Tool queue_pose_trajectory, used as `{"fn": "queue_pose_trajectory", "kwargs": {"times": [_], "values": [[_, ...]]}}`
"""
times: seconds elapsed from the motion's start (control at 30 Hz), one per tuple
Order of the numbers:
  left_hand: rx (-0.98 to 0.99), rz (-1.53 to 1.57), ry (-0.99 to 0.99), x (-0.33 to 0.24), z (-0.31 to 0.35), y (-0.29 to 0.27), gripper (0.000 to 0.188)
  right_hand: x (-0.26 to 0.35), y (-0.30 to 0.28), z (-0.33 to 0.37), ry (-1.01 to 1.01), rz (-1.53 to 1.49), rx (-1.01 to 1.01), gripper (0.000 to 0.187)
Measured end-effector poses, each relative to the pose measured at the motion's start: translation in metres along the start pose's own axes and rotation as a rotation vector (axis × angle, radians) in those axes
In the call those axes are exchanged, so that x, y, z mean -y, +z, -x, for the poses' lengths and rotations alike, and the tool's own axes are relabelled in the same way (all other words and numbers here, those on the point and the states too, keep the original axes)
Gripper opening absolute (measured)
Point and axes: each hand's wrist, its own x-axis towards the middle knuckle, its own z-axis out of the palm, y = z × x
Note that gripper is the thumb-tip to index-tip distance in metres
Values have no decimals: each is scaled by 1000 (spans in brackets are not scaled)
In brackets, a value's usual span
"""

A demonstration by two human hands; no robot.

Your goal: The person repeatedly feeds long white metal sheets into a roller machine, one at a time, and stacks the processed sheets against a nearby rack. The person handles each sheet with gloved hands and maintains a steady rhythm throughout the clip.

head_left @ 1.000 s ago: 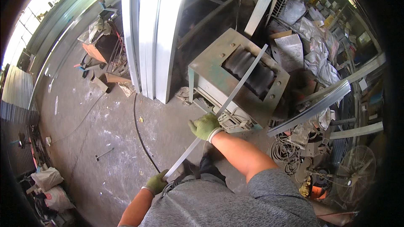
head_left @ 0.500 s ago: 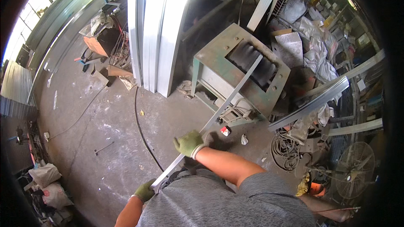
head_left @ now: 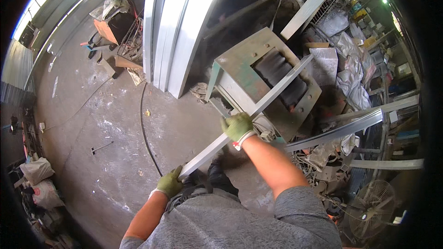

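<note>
A long, pale metal bar (head_left: 203,157) slants from my waist toward the far right. My left hand (head_left: 170,182), in a green work glove, is closed round its near end. Farther along, my right hand (head_left: 238,127), also gloved in green, grips the bar from above. Beyond it the bar crosses over a box-shaped machine (head_left: 237,67) with a worn, greenish steel top. In that top is a rectangular opening with a dark, ridged piece (head_left: 272,69) inside. The bar's far end reaches past the opening; whether it touches the machine, I cannot tell.
Tall metal panels (head_left: 189,27) stand left of the machine. A black cable (head_left: 144,124) runs along the floor toward my feet. More metal lengths (head_left: 341,131), scrap and sacks (head_left: 353,69) crowd the right, with a fan (head_left: 371,207) at lower right. Sacks (head_left: 39,170) lie at left.
Both my hands have moved forward and to the right with the bar. Its far end now lies farther across the machine. A bare arm at the lower right has gone out of view.
</note>
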Motion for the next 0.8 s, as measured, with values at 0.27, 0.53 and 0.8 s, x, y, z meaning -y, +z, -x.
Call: {"fn": "queue_pose_trajectory", "kwargs": {"times": [0.27, 0.53, 0.8], "values": [[62, 26, -101, 8, 3, 20, 54, 5, 25, 19, -129, 46, -11, 57], [170, 103, -336, 23, 11, 14, 48, 13, 36, 44, -353, -196, -181, 38], [225, 688, -87, -63, -80, -26, 53, -103, 1, -42, -73, 55, -265, 45]]}}
